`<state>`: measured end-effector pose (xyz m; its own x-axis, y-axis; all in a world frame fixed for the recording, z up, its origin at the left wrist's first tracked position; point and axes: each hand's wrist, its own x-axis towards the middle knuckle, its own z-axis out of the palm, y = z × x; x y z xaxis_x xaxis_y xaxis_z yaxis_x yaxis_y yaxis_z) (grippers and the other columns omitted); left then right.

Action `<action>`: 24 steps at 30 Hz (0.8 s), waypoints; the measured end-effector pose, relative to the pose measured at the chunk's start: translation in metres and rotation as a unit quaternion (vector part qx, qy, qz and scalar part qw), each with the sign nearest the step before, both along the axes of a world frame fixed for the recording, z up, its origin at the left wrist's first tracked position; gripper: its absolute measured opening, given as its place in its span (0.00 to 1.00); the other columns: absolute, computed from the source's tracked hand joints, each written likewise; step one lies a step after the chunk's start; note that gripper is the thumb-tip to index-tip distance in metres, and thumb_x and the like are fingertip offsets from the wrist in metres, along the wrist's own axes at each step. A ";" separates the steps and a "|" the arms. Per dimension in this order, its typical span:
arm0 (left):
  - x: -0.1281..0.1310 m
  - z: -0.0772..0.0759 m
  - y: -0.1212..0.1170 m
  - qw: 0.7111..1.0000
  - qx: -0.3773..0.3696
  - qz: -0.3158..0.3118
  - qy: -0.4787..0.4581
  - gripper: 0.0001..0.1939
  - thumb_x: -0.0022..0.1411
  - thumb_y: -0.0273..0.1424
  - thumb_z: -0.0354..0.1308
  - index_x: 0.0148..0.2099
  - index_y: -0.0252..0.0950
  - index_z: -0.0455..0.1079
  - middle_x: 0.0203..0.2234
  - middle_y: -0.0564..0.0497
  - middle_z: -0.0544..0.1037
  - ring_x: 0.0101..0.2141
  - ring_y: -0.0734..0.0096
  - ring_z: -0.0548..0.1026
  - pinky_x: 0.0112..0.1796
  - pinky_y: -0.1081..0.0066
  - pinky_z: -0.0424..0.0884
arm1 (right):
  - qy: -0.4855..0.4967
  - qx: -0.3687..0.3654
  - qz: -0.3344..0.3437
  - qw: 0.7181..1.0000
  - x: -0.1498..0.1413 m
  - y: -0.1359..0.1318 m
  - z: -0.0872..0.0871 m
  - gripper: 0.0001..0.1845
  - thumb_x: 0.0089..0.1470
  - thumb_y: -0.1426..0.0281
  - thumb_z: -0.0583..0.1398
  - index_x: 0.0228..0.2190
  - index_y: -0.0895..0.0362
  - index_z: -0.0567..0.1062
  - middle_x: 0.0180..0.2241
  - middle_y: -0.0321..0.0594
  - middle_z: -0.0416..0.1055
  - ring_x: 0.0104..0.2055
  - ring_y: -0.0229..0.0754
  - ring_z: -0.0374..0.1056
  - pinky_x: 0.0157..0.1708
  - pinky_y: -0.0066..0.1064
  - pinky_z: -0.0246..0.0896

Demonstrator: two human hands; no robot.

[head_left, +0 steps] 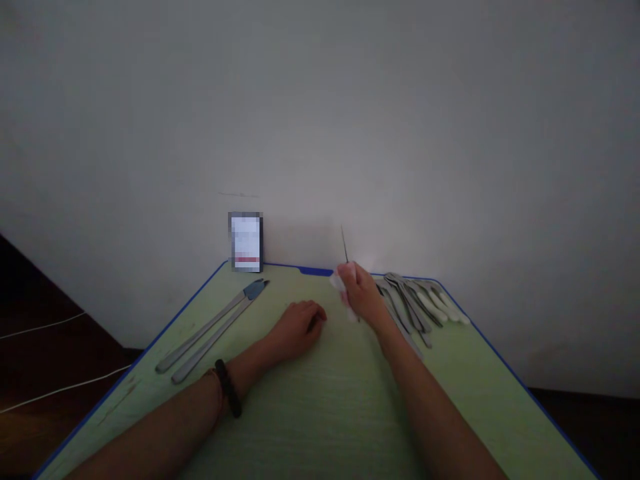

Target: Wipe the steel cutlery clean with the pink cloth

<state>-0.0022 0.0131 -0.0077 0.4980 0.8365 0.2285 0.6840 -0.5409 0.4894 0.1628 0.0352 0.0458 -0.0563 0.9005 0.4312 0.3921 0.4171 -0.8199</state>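
Observation:
My right hand (361, 295) is raised a little over the green table (325, 400), closed around a white cloth (341, 285) and a thin metal utensil (345, 245) that points straight up out of the fist. My left hand (300, 327) rests on the tabletop with its fingers curled under; nothing shows in it. Two long metal knives (213, 330) lie side by side to the left of that hand. A pile of several metal utensils (415, 300), some with pale handles, lies just right of my right hand.
A small card (245, 242) stands against the pale wall at the table's far edge. The table has a blue rim (165, 327). White cables (45, 393) run over the dark floor on the left. A black band sits on my left wrist (227, 387).

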 end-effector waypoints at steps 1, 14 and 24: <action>0.000 0.002 -0.001 1.000 -0.016 -0.001 -0.014 0.09 0.62 0.28 0.48 0.39 0.35 0.69 0.32 0.48 0.75 0.34 0.66 0.71 0.39 0.67 0.64 | -0.044 -0.016 0.039 0.998 0.009 0.000 0.011 0.20 0.56 0.54 0.52 0.22 0.55 0.66 0.18 0.31 0.63 0.22 0.36 0.58 0.24 0.28 0.51; -0.004 -0.003 0.015 0.839 -0.291 0.099 -0.450 0.21 0.63 0.47 0.42 0.25 0.38 0.58 0.11 0.61 0.55 0.14 0.78 0.56 0.19 0.75 0.53 | -0.346 -0.179 0.190 0.901 0.019 -0.012 0.028 0.12 0.46 0.61 0.63 0.18 0.54 0.72 0.16 0.33 0.67 0.18 0.36 0.59 0.18 0.26 0.46; -0.009 -0.001 0.018 0.807 -0.267 0.156 -0.502 0.22 0.58 0.46 0.47 0.19 0.40 0.48 0.09 0.63 0.48 0.13 0.79 0.50 0.18 0.74 0.48 | -0.454 -0.270 0.165 0.833 0.039 -0.021 0.064 0.13 0.47 0.58 0.60 0.27 0.55 0.73 0.25 0.35 0.69 0.27 0.38 0.63 0.24 0.26 0.50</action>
